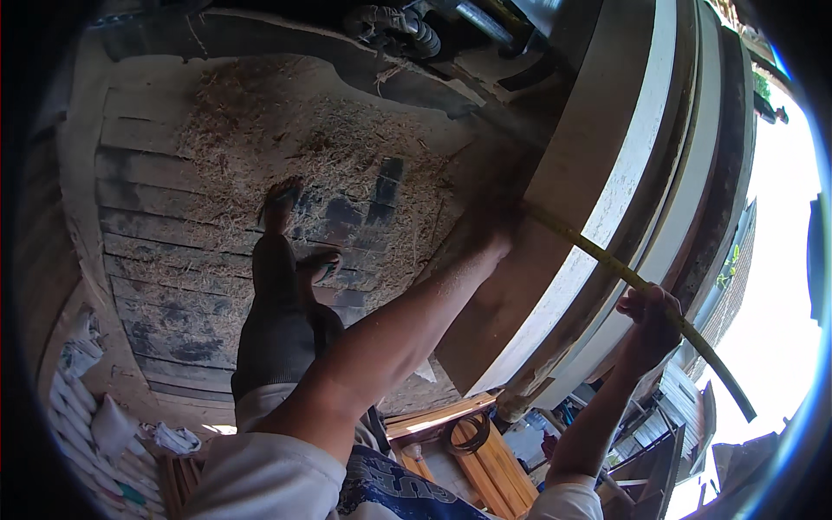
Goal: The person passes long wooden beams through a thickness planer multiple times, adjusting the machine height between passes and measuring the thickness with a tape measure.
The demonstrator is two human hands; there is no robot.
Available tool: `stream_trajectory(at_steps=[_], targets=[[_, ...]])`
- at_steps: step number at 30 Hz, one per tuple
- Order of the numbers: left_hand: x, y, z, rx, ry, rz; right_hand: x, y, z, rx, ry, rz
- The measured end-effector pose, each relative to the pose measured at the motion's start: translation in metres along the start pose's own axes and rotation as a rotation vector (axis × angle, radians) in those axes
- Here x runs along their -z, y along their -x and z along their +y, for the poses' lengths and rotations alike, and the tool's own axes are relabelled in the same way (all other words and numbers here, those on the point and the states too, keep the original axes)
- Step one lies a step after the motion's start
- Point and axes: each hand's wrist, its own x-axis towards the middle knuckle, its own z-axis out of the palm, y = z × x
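Note:
A narrow yellow measuring tape (pixel 598 251) stretches across long boards standing on edge side by side. My right hand (pixel 650 325) is closed round the tape beyond the white boards, and a free length of it curves down past my fist. At the tape's other end is my left hand (pixel 510 195), which looks closed on it, though deep shadow blurs its fingers. The nearest board (pixel 563 165) has a broad brown face and a pale top edge (pixel 620 186). Behind it stand another pale-edged board (pixel 672 234) and a dark beam (pixel 724 173).
Wood shavings (pixel 338 139) cover much of the plank floor (pixel 165 260) around my feet. Dark machinery (pixel 416 35) stands at the far side. Behind me lie orange-brown planks (pixel 494 468) with a black coil (pixel 470 433), and white sacks (pixel 87 416) are at the lower left.

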Motion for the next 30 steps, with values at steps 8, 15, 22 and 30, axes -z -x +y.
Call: stream_trajectory(at_steps=[8, 15, 22, 30], targets=[[0.001, -0.004, -0.007, -0.146, -0.083, 0.064, -0.011, -0.004, -0.001, -0.048, -0.063, 0.049], [0.024, 0.017, 0.030, -0.084, -0.001, -0.128, -0.005, 0.008, 0.002, -0.091, -0.123, 0.056], [0.059, 0.104, 0.041, -0.092, 0.268, -0.143, 0.045, 0.113, 0.019, -0.176, -0.565, 0.175], [-0.064, 0.175, 0.013, -0.205, 0.021, -0.470, 0.205, 0.192, 0.144, -0.336, -1.053, 0.651]])
